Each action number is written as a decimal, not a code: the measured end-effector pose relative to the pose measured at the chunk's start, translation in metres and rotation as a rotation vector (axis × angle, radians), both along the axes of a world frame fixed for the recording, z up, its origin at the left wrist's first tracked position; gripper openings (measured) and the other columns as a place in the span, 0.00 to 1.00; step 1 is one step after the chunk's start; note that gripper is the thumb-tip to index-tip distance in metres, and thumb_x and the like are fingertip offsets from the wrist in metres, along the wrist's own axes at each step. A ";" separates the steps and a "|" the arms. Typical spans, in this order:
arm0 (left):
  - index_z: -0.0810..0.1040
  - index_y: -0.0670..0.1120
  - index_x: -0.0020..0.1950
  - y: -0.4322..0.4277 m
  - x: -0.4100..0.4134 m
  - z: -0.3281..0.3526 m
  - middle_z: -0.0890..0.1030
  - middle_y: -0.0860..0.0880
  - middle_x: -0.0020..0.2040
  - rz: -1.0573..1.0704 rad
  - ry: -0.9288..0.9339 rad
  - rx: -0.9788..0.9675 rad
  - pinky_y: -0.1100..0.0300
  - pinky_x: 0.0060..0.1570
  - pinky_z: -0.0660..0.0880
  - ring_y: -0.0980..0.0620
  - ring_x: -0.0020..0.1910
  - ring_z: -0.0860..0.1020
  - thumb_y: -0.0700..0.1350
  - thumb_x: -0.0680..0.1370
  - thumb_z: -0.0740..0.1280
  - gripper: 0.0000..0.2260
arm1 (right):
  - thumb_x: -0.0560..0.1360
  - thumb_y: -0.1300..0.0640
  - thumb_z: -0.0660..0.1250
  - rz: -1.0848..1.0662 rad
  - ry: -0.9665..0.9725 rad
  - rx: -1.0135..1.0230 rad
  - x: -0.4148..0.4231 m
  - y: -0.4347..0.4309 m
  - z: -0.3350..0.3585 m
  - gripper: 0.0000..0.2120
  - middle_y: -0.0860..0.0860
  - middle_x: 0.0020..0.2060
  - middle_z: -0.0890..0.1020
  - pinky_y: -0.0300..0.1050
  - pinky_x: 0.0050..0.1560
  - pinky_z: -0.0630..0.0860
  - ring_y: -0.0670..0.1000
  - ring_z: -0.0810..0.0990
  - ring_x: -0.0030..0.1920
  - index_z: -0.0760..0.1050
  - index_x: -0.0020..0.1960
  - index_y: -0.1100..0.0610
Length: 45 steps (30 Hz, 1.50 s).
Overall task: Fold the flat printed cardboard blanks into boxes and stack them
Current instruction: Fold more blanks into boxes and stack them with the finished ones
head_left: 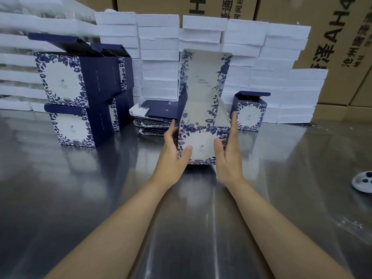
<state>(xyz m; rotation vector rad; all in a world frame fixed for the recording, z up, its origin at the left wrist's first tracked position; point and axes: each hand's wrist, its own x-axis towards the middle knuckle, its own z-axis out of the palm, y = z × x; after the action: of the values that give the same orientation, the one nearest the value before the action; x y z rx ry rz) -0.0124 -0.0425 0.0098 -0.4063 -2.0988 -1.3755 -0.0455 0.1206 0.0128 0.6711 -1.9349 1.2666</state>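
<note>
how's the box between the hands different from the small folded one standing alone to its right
The half-folded blue-and-white floral cardboard box is held between both hands, its tall lid panel standing upright. The small folded floral box stands alone, untouched, its navy top flap only slightly lifted. Both share the blue floral print.

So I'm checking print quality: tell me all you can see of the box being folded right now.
The half-folded box is thin white cardboard printed with dark blue floral borders and navy side panels. It stands upright on the steel table, its tall lid flap raised, small text on it too blurred to read. The left hand and right hand press flat against its sides.
</note>
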 end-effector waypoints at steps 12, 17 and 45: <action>0.69 0.39 0.60 -0.003 -0.001 0.008 0.71 0.50 0.59 0.189 0.406 -0.147 0.59 0.65 0.64 0.49 0.61 0.69 0.47 0.80 0.56 0.15 | 0.80 0.51 0.52 -0.010 0.033 -0.044 0.000 0.002 0.002 0.20 0.44 0.64 0.74 0.40 0.66 0.66 0.45 0.72 0.65 0.70 0.68 0.55; 0.70 0.40 0.42 -0.005 0.002 0.022 0.72 0.47 0.43 0.234 0.385 -0.170 0.63 0.50 0.63 0.48 0.46 0.67 0.45 0.81 0.49 0.15 | 0.81 0.54 0.52 0.036 -0.026 -0.178 0.001 -0.003 0.015 0.13 0.45 0.55 0.79 0.40 0.61 0.69 0.44 0.76 0.58 0.75 0.51 0.51; 0.65 0.55 0.36 0.022 0.016 0.036 0.70 0.51 0.33 -0.093 0.434 0.178 0.49 0.45 0.70 0.45 0.38 0.70 0.45 0.80 0.52 0.14 | 0.68 0.66 0.59 -0.059 -0.824 -0.056 0.008 0.030 0.090 0.14 0.45 0.17 0.62 0.39 0.29 0.54 0.46 0.57 0.17 0.60 0.28 0.55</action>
<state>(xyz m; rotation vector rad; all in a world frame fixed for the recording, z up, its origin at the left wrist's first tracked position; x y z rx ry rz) 0.0037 -0.0208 0.0458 -0.6683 -1.6106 -1.3687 -0.0377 0.1506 0.1023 0.0317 -2.5116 1.7185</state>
